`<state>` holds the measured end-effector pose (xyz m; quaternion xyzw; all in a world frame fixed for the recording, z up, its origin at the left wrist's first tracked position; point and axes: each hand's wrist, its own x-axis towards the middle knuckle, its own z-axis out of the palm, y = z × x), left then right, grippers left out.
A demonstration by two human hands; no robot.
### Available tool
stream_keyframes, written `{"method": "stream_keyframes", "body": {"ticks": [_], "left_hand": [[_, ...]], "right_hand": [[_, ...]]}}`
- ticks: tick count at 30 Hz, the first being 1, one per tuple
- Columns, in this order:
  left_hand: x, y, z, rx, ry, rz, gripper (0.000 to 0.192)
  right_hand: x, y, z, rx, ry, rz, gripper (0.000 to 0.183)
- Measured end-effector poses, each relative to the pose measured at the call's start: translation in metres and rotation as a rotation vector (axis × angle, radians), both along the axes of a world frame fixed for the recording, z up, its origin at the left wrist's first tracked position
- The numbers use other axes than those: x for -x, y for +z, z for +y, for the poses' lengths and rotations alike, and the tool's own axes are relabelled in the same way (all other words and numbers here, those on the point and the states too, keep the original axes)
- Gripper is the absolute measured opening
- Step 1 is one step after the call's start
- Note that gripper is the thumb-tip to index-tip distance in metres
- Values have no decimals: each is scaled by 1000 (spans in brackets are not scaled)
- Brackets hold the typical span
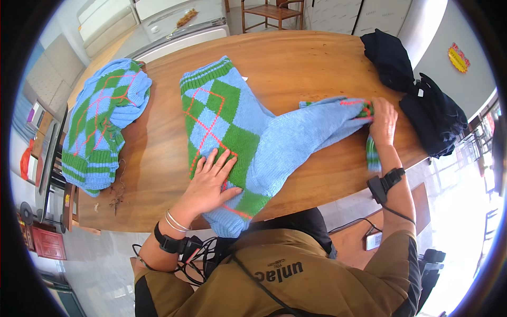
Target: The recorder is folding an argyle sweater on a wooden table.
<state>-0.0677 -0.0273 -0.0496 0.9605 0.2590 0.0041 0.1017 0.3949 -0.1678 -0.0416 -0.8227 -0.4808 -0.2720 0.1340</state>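
A light blue knitted sweater (222, 115) with green argyle diamonds and red cross lines lies on the wooden table. Its striped ribbed hem points away from me, and a plain blue part hangs over the near table edge. My left hand (212, 178) rests palm down on the patterned body, fingers spread, gripping nothing. Off to the right, my right hand (383, 121) grips the patterned end of the sleeve part, which stretches across from the body. Striped cuff ribbing (372, 154) hangs below that hand. The fingertips there are partly hidden and the fabric is slightly blurred.
On the left of the wooden table (317, 59) is a similar argyle knit pile (105, 123). Loose dark threads (117, 198) lie near it. Dark folded garments (431, 115) sit along the right edge. A wooden chair (273, 12) stands beyond; cables (198, 261) hang by my left arm.
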Motion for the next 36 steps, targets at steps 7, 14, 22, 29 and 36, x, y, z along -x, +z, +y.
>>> {"method": "stream_keyframes", "body": {"ticks": [7,14,22,29,36], "left_hand": [[1,-4,1,-21,-9,-12,75],[1,-3,3,-32,-20,-26,75],[2,-3,0,-34,-15,-33,75],[3,-6,4,-42,-32,-64,76],[0,11,76,868,177,-389,64]], "right_hand": [[25,1,2,-18,42,81,50],[32,-3,27,95,148,1108,17],[38,-32,46,-761,245,1952,9],[55,-6,62,-1205,330,1972,16],[150,30,109,-735,753,385,16]]}}
